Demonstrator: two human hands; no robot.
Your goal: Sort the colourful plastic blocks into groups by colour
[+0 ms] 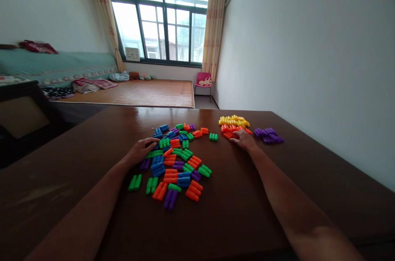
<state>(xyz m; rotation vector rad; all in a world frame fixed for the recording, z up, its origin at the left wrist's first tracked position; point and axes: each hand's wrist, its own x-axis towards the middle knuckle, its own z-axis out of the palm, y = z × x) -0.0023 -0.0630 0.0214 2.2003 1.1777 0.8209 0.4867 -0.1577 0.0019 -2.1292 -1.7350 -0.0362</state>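
Note:
A mixed pile of plastic building blocks shaped like joined tubes, in green (164, 143), orange (170, 176), blue (158, 168) and purple (170, 199), spreads over the middle of the table. At its left edge rests my left hand (143, 148), fingers stretched toward the green and blue blocks and touching the pile's edge. My right hand (244, 140) is at a group of orange blocks (236, 129), its thumb and fingers closed on an orange block (228, 135) at the near side. The fingertips partly hide that block.
Behind the orange group lie yellow blocks (233, 120), and purple blocks (268, 135) sit to its right. A single green block (213, 137) lies between pile and groups. The dark wooden table (240, 220) ends before a bed (148, 92); a pink chair (203, 80) stands by the wall.

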